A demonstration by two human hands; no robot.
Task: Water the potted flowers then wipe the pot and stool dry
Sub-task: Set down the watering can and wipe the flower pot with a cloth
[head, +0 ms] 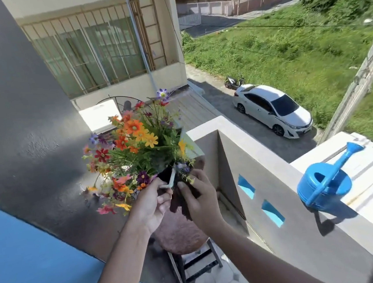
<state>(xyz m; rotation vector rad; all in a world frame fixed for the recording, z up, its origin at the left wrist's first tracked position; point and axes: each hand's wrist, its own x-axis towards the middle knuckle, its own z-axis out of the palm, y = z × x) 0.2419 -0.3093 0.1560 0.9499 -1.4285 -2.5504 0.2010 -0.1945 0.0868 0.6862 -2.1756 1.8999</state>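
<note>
The left hand [152, 206] grips the flower pot [165, 178] above the stool [179, 236]; right beside it, the right hand [198, 193] presses a dark cloth [180, 205] on it.

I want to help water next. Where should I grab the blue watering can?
Probably the looped handle across the top of the blue watering can. Reach from above, on the balcony side: the can stands upright on the wall ledge, spout pointing away outward.
</note>
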